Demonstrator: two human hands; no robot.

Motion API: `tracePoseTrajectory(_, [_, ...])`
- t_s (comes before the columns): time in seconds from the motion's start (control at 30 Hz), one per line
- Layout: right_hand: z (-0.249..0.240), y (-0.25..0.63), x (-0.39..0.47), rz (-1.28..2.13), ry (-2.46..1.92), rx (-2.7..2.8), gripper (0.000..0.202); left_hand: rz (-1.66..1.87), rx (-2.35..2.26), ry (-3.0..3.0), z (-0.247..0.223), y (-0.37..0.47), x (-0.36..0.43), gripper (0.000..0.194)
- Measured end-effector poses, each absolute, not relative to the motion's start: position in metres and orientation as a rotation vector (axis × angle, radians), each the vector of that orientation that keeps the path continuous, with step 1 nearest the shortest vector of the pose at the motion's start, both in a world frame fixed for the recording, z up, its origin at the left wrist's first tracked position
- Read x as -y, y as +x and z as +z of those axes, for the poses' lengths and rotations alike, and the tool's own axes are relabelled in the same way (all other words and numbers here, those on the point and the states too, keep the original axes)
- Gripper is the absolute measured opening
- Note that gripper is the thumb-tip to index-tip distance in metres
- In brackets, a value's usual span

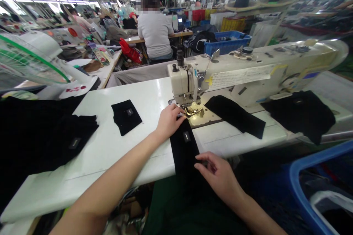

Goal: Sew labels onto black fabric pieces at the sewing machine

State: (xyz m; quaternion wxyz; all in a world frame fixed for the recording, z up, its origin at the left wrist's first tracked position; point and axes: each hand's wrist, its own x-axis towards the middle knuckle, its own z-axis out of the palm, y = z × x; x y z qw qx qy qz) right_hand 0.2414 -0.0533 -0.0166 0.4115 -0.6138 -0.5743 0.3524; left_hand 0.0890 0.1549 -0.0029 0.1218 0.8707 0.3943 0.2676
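A black fabric strip (185,150) with a small grey label (186,136) runs from the sewing machine's (180,84) presser foot (190,112) over the table's front edge towards my lap. My left hand (169,120) is closed on the strip's far end, its fingertips close beside the foot. Lower down, my right hand (217,172) has thumb and forefinger at the strip's right edge, the other fingers curled. Left of my left hand lies a small black labelled piece (126,117). A black panel (235,115) rests to the right of the needle area.
Black labelled fabric (41,136) is heaped at the left, another black piece (300,114) at the far right. A blue basket (296,180) stands low at the right. A fan (30,58) is on the left. Ahead, a person (154,33) sits facing away.
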Motion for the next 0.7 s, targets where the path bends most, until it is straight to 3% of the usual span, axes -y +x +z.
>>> tracePoseTrajectory(0.2, [-0.025, 0.253, 0.052, 0.540, -1.235, 1.828, 0.033, 0.693, -0.980, 2.731, -0.005, 0.080, -0.149, 0.016])
tracePoseTrajectory(0.4, [-0.024, 0.254, 0.044, 0.322, -1.323, 1.926, 0.027, 0.671, -0.993, 2.826, -0.008, 0.075, -0.157, 0.017])
tracePoseTrajectory(0.7, [-0.018, 0.252, 0.039, 0.288, -1.376, 1.960, 0.026, 0.731, -0.903, 2.858, -0.011, 0.076, -0.167, 0.021])
